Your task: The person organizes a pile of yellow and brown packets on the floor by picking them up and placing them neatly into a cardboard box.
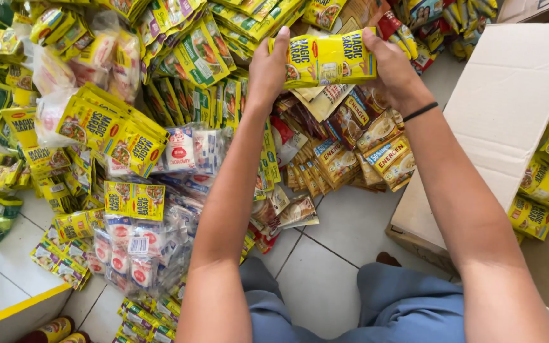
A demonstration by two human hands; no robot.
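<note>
At the far end of the scene, above a big heap of sachets, both hands are holding one stack of yellow seasoning sachets (328,59) between them. The left hand (267,70) is clamped on the stack's left end, fingers curled over the top edge, and the right hand (394,68) grips the right end the same way, so neither hand is open, both are wrapped tight on the stack. There's a thin black wristband (420,112) on the right wrist.

Just under the stack, nearer to the person, is a fan of brownish drink-mix sachets (363,152) spread on the floor. Over on the left it's pretty much a mountain of more yellow sachet strips (106,130), with clear bags of small red-and-white packets (189,149) sitting in the middle of it. On the right there's an open cardboard box (509,108), its pale flap lying flat, with a few more yellow packs (548,184) past its right edge. The floor is white tile (325,254), and the person's grey-blue trousers (408,305) show at the near edge.
</note>
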